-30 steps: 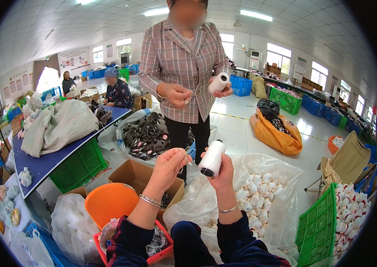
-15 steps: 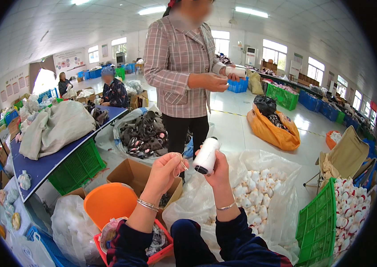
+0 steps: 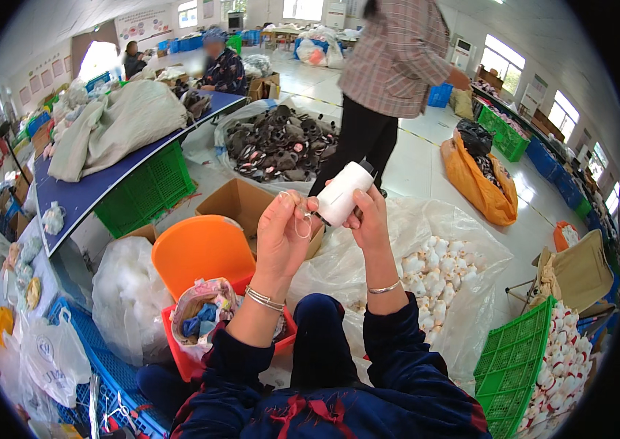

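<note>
My right hand (image 3: 371, 219) grips a spool of white thread (image 3: 345, 194) with dark ends, held tilted at chest height. Close to the spool's lower end, my left hand (image 3: 282, 230) pinches a loose loop of pale thread (image 3: 303, 225) between closed fingertips. Both hands are raised above my knees. Beyond them stands a large clear plastic bag (image 3: 463, 219) of small white stuffed pieces (image 3: 438, 271). An orange chair (image 3: 197, 249) is to the left, with a red basket (image 3: 178, 340) of cloth scraps in front of it.
A person in a plaid jacket (image 3: 390, 66) stands just ahead. Behind my hands are a cardboard box (image 3: 229, 201) and a sack of dark plush pieces (image 3: 281, 146). A blue table (image 3: 69, 197) lies left; a green crate (image 3: 515, 366) stands right. Scissors (image 3: 118, 413) lie lower left.
My view has tilted down and shifted left. The person in plaid has turned and moved right, away from me. The spool has turned in my right hand, and a thread loop hangs from my left.
</note>
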Demonstrator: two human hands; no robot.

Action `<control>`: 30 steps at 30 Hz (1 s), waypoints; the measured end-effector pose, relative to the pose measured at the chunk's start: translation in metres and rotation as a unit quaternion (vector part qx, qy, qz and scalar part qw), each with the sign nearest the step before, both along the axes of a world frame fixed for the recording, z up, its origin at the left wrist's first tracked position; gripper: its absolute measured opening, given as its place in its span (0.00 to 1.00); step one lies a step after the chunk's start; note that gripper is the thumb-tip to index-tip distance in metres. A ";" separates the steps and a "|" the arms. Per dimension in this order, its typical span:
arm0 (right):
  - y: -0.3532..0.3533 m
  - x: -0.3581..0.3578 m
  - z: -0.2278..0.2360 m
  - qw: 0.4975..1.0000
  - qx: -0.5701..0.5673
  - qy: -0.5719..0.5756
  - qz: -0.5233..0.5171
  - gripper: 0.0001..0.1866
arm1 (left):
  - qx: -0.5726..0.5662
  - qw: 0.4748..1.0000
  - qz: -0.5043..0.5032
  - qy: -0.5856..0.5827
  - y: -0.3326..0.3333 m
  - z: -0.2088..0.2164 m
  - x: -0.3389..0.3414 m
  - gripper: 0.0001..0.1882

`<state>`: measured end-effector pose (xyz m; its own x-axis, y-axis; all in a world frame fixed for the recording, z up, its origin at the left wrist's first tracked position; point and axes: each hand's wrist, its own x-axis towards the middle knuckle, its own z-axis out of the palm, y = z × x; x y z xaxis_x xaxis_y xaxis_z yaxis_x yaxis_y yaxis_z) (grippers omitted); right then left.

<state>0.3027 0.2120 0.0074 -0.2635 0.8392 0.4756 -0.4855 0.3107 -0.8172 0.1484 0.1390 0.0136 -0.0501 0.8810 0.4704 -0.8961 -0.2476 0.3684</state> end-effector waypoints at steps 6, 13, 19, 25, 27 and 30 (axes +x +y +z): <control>-0.013 -0.027 -0.004 0.996 -0.015 -0.005 0.090 0.22 | -0.030 0.998 0.043 0.025 -0.003 -0.019 -0.026 0.11; -0.021 -0.084 -0.021 0.956 0.048 -0.201 -0.206 0.12 | -0.061 0.965 0.251 0.042 -0.011 -0.030 -0.062 0.08; -0.051 -0.128 -0.018 0.980 -0.079 -0.181 -0.019 0.10 | -0.027 0.892 0.414 0.179 -0.031 -0.031 -0.069 0.04; -0.055 -0.152 -0.016 0.974 -0.137 -0.166 0.072 0.10 | 0.000 0.818 0.508 0.270 -0.043 -0.039 -0.087 0.05; -0.055 -0.157 -0.017 0.972 -0.129 -0.176 0.084 0.11 | 0.014 0.783 0.537 0.314 -0.048 -0.040 -0.092 0.06; -0.057 -0.164 -0.016 0.974 -0.113 -0.174 0.095 0.11 | 0.042 0.758 0.545 0.356 -0.062 -0.034 -0.096 0.06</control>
<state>0.1387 0.1553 -0.0083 -0.5358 0.8331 0.1377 -0.1974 0.0350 -0.9797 0.0528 0.0772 -0.0208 -0.4342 0.4634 0.7724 0.2768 -0.7474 0.6040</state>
